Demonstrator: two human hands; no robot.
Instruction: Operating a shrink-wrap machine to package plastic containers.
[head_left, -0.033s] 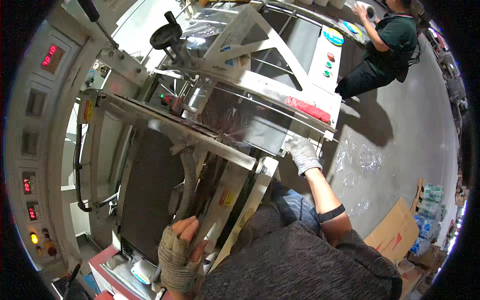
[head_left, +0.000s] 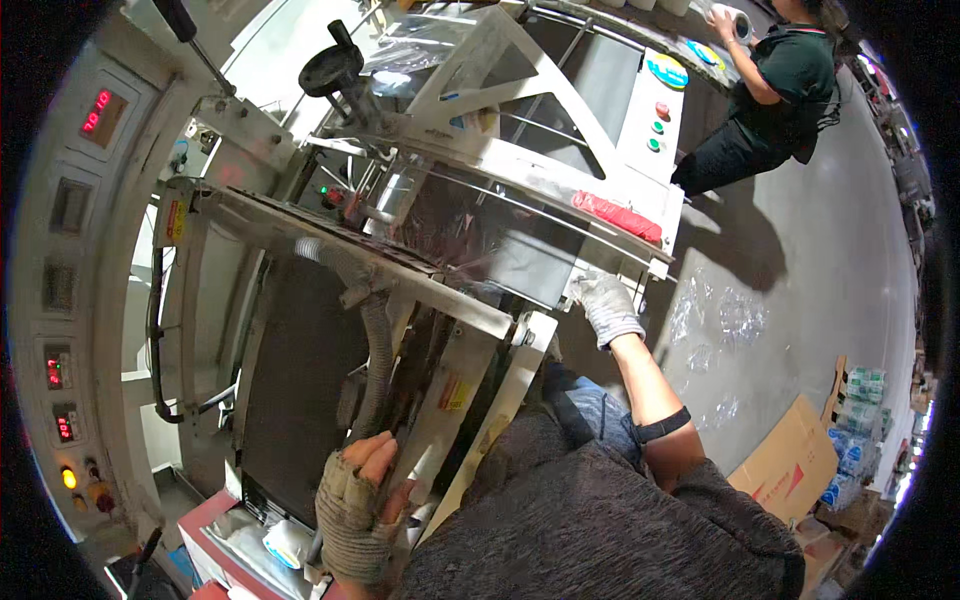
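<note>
My left hand (head_left: 358, 510), in a grey-brown knit glove with bare fingertips, rests at the near end of a sealing machine's metal frame (head_left: 425, 455). Its fingers are bent, with the thumb held apart and nothing seen between them. My right hand (head_left: 608, 312), in a white glove, reaches forward to the near right corner of the roller table. Those fingers are drawn together at the table's edge; what they grip is too small to make out. Clear film (head_left: 470, 250) stretches over the grey belt (head_left: 540, 268) left of this hand.
A control panel (head_left: 75, 260) with red displays lines the left side. A ribbed hose (head_left: 375, 350) runs beside the dark conveyor (head_left: 300, 390). Beyond the triangular bracket (head_left: 525, 90), a person (head_left: 785, 95) holds a white roll. Plastic scraps (head_left: 740, 318) and cardboard (head_left: 785, 465) lie at right.
</note>
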